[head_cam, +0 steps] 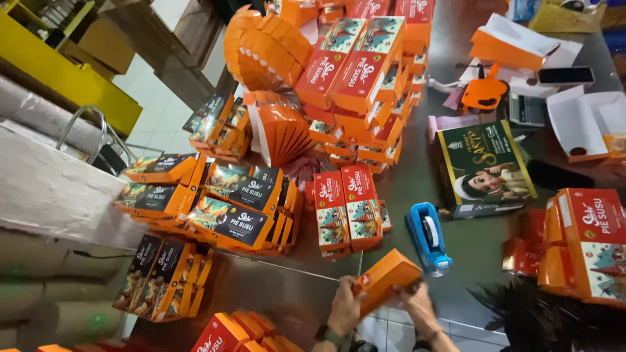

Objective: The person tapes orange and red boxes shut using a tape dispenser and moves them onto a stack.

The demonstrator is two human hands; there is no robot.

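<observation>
While curled round its lower end, fingers (353, 294) of the left hand (343, 311) clamp an orange carton (385, 279), thumb side pressed against the near face. Closed likewise on the same carton from the other side, fingers (405, 292) of the right hand (419, 309), gripping its lower right edge. Held tilted, the carton, upper end pointing up and to the right, lifted above the grey steel table (469, 248) near the bottom middle of the view. Worn on the left wrist, a dark watch (330, 336).

Just beyond the carton's upper end, a blue tape dispenser (428, 237) lying on the table, close but apart. To the left of that, a pair of red boxes (347, 207) standing side by side on a low stack. Further left, stacks of black-and-orange boxes (228, 208), some fanned, some piled, reaching down to the table's left edge. Behind those, a fan of folded orange flat cartons (280, 133) and a taller curved heap of the same (264, 45). Up the middle, a high pile of red boxes (365, 72).

To the right of the dispenser, a large green picture box (484, 166) lying flat. Beyond it, an orange tool (484, 92), a calculator (527, 109), a dark phone (565, 75) and an opened white-lined carton (583, 124). At the right edge, more red and orange boxes (587, 241); below them, dark hair of another person (548, 319). At bottom left, further red and orange cartons (241, 332).
</observation>
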